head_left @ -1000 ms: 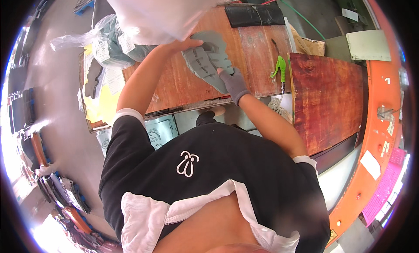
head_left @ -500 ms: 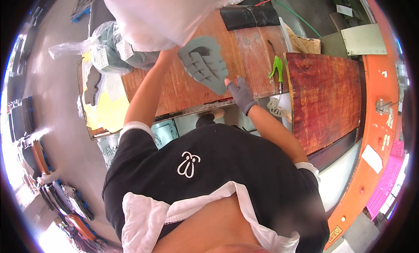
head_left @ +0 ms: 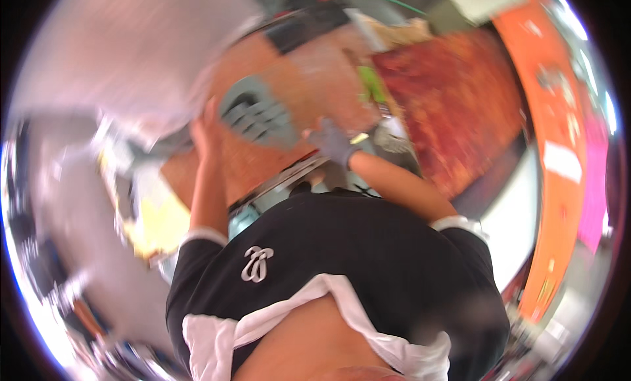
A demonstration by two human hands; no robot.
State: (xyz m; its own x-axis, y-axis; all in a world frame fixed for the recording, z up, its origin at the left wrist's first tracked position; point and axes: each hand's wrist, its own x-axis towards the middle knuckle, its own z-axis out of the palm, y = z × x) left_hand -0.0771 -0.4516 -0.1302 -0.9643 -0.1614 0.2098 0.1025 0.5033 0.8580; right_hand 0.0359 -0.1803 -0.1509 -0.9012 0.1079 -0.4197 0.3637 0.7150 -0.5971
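One grey panel lies flat on our bench. Our gloved right hand, at its four o'clock, looks empty, fingers loosely spread; our bare left hand, near nine o'clock, is beside a cloudy plastic bag, and we cannot tell whether its fingers grip. For steady handling, we would support both edges evenly. The panel looks matte, slotted and leaf-shaped; the bench is reddish wood.

red-brown board | green tool beside it | black bundle | yellow sheet
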